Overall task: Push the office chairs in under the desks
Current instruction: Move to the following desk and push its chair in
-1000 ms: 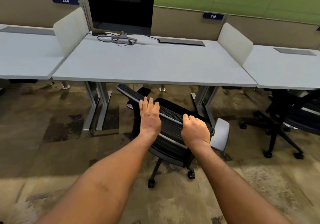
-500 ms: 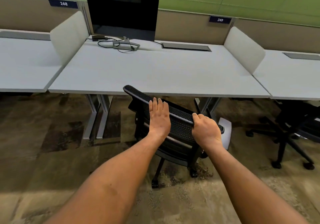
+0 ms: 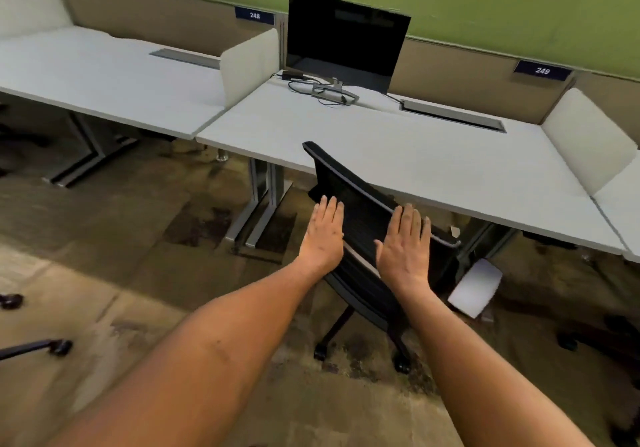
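Black chair back point(image 3: 360, 204) under desk edge point(image 3: 450, 204)

The chair point(image 3: 367, 225) now sits further in than a second ago: the top of its backrest overlaps the front edge of the desk point(image 3: 433, 166), where earlier it stood clear in front of that edge. The right hand point(image 3: 403, 247), half a second ago curled over the backrest's top rim, is now flat with fingers spread against the back. The left hand point(image 3: 323, 235) is lower on the backrest, its fingertips no longer over the rim. The view has swung left, so the monitor point(image 3: 346, 38) appears right of centre.
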Action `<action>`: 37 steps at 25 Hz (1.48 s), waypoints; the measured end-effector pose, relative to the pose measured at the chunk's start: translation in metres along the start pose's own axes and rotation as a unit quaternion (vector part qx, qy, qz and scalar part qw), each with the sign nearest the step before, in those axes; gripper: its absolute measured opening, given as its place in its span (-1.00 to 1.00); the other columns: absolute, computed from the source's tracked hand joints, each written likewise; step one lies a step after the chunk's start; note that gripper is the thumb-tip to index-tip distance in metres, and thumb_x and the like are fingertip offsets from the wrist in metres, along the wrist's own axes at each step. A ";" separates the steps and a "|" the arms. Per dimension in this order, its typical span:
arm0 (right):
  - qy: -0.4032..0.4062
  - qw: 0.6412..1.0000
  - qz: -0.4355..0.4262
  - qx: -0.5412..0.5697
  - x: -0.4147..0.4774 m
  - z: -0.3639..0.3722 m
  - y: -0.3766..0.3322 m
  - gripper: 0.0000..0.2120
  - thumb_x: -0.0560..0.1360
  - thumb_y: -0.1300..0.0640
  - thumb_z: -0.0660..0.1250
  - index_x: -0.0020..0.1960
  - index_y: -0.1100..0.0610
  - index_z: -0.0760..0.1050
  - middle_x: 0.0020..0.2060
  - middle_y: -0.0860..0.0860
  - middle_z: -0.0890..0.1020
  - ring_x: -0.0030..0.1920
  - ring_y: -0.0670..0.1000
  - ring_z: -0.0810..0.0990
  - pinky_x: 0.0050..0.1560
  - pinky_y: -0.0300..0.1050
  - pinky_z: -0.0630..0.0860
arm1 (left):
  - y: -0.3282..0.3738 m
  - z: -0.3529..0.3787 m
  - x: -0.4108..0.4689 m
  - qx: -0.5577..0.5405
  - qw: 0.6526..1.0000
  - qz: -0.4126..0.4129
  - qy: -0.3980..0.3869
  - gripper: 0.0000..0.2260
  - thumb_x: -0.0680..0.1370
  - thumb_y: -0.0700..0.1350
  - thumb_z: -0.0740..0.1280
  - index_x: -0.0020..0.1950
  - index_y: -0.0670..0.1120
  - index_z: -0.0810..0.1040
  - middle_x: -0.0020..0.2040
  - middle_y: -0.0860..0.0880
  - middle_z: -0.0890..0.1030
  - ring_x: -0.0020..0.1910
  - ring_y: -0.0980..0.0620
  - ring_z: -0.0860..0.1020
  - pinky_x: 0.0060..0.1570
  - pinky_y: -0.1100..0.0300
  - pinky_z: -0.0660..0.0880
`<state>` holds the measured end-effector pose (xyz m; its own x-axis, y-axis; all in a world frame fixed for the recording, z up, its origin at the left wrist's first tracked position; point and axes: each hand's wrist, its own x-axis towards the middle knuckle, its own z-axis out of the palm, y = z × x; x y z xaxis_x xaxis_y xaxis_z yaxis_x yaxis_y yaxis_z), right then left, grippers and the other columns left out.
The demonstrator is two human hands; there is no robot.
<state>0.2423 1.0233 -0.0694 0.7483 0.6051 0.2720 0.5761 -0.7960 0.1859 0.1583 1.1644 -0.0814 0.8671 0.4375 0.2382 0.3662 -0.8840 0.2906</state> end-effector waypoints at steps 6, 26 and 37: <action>-0.036 0.985 -0.076 0.153 -0.083 0.001 -0.043 -0.38 0.49 -0.08 0.31 0.38 0.28 0.29 0.26 0.20 0.47 0.26 0.20 0.43 0.30 0.18 0.36 | -0.004 0.010 -0.123 -0.009 0.994 -0.101 -0.038 -0.49 0.65 -0.05 0.12 0.52 -0.26 0.10 0.53 -0.23 0.17 0.55 -0.15 -0.01 0.53 0.04 -0.11; -0.154 0.905 -0.369 0.146 -0.398 -0.091 -0.306 -0.61 0.57 -0.02 0.13 0.32 0.17 0.34 0.20 0.11 0.47 0.19 0.14 0.44 0.13 0.06 0.37 | -0.122 -0.102 -0.611 -0.018 0.866 -0.499 -0.023 -0.45 0.63 -0.01 0.20 0.51 -0.22 0.11 0.52 -0.21 0.17 0.52 -0.18 0.07 0.46 -0.01 0.11; -0.137 0.852 -0.482 0.153 -0.568 -0.173 -0.463 -0.55 0.58 -0.07 0.13 0.36 0.18 0.29 0.26 0.15 0.45 0.23 0.16 0.43 0.14 0.08 0.39 | -0.202 -0.181 -0.807 -0.024 0.804 -0.594 0.014 -0.43 0.63 0.05 0.17 0.52 -0.23 0.11 0.53 -0.19 0.17 0.54 -0.15 0.04 0.50 0.00 0.08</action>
<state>-0.5064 1.0447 -0.1464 -0.0968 0.9896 -0.1065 0.9936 0.0898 -0.0683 -0.6765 1.0195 -0.1648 -0.0946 0.9725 -0.2128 0.9163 0.1686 0.3632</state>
